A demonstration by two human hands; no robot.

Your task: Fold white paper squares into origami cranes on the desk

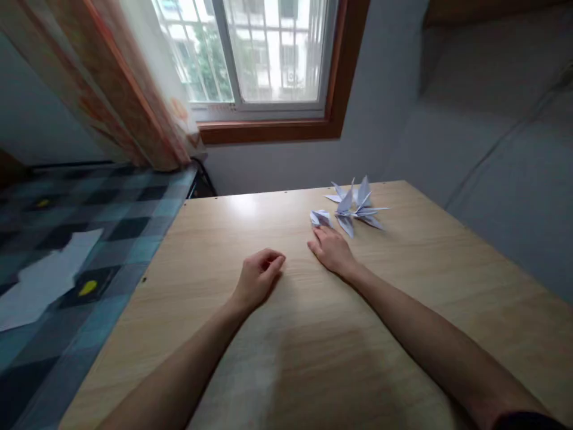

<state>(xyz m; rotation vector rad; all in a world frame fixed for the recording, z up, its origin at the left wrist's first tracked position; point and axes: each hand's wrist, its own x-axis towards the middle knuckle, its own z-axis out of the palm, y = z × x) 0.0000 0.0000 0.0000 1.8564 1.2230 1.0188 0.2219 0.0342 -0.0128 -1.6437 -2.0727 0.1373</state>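
My right hand (332,249) reaches forward over the table, fingers stretched out and palm down. Its fingertips touch the near edge of a small folded white paper piece (320,217). Just right of that stand several pointed white folded papers that look like origami cranes (351,207), grouped near the far edge. They overlap, so their separate outlines are hard to make out. My left hand (262,276) rests on the tabletop to the left, its fingers curled in and the thumb against them, with nothing visible in it.
The pale wooden table (201,239) ends at a wall below a window (268,54). A bed with a checked cover (129,239) adjoins on the left, bearing loose white paper sheets (54,275). A patterned curtain (111,83) hangs at the upper left.
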